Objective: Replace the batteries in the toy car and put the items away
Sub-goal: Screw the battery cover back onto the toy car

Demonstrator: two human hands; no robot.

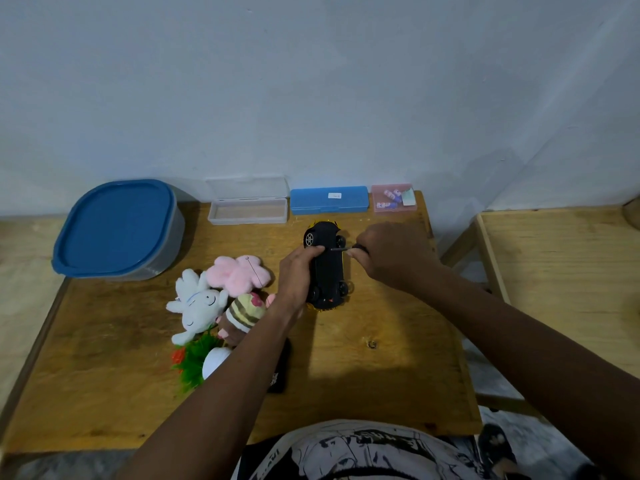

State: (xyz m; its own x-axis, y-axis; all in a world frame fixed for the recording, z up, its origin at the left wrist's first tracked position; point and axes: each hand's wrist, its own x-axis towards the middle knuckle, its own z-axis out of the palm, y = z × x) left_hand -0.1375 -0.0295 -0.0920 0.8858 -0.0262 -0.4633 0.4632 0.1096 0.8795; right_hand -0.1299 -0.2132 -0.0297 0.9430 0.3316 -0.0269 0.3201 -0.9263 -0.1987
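Toy car (327, 271), belly-up on tabletop (381, 382), far centre: left hand (296, 275) grips its side, right hand (391, 254) pinches small screwdriver (337, 249), tip at underside; step, seemingly, battery-cover screw; next needs steady turning, car held firm.

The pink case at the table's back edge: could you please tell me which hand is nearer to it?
Right. The right hand, holding a screwdriver, sits just in front of the pink case; the left hand grips the toy car farther left and closer to the person.
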